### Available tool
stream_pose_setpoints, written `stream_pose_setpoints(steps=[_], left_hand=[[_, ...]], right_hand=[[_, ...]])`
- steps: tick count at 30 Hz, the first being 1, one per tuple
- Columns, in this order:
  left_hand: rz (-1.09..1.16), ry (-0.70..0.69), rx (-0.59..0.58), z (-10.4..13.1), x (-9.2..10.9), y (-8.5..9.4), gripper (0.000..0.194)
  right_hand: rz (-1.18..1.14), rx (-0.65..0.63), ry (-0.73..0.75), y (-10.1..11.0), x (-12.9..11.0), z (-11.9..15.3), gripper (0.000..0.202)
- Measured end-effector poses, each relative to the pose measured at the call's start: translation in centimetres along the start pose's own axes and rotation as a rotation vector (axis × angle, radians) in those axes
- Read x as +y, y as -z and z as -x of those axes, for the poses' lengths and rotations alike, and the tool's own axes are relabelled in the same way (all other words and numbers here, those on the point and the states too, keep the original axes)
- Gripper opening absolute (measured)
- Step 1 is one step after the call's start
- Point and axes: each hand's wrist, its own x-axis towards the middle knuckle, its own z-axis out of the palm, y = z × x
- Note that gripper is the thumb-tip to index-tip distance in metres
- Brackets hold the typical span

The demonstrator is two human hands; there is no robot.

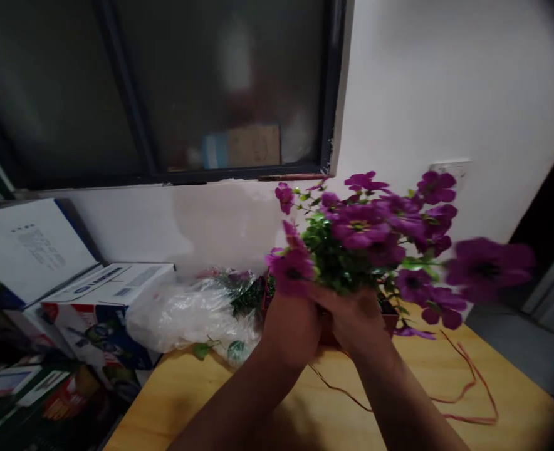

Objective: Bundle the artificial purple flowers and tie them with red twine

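A bunch of purple artificial-looking flowers [361,228] with green leaves stands up in front of me, the blooms leaning to the right. My right hand [359,316] is closed round the base of the bunch. My left hand [293,322] is closed beside it at the lower left of the blooms, its fingers mostly hidden by petals and leaves. Directly behind and below both hands is a reddish-brown planter box [390,322], largely covered by them. Whether the stems are inside the planter cannot be seen.
On the wooden table [202,407], a clear plastic bag [187,313] with greenery lies left of the planter. Reddish cord [481,376] trails at right. A loose green leaf [200,349] lies near the bag. Printed cartons [112,313] stand at left. Behind are a wall and window.
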Motion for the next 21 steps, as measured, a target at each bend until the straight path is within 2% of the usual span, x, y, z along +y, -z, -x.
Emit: stream_pose_setpoints(steps=[2,4,7,9,14,17,21], left_hand=[[-0.123,0.019,-0.031,-0.1,0.4,0.5,0.029],[-0.201,0.054,-0.035,-0.2,0.6,0.8,0.032],[-0.143,0.095,-0.029,-0.3,0.8,1.1,0.028],[-0.058,0.098,-0.052,-0.5,0.9,1.5,0.023],[0.023,0.103,-0.123,-0.9,1.4,2.7,0.021],[-0.025,0.098,-0.132,-0.8,1.6,3.1,0.022],[-0.126,0.022,-0.156,-0.7,1.6,3.4,0.026]], right_hand=[[-0.053,0.087,0.008,-0.7,-0.9,-0.3,0.018],[-0.199,0.162,-0.049,-0.9,-1.8,-0.6,0.014],[-0.452,0.254,-0.202,-0.6,-2.6,-1.1,0.016],[-0.532,0.29,-0.257,-0.5,-2.9,-1.3,0.017],[-0.605,0.253,-0.359,-0.1,-3.4,-1.5,0.01],[-0.668,0.25,-0.446,0.3,-3.9,-1.8,0.015],[-0.762,0.147,-0.583,1.1,-4.0,-2.1,0.012]])
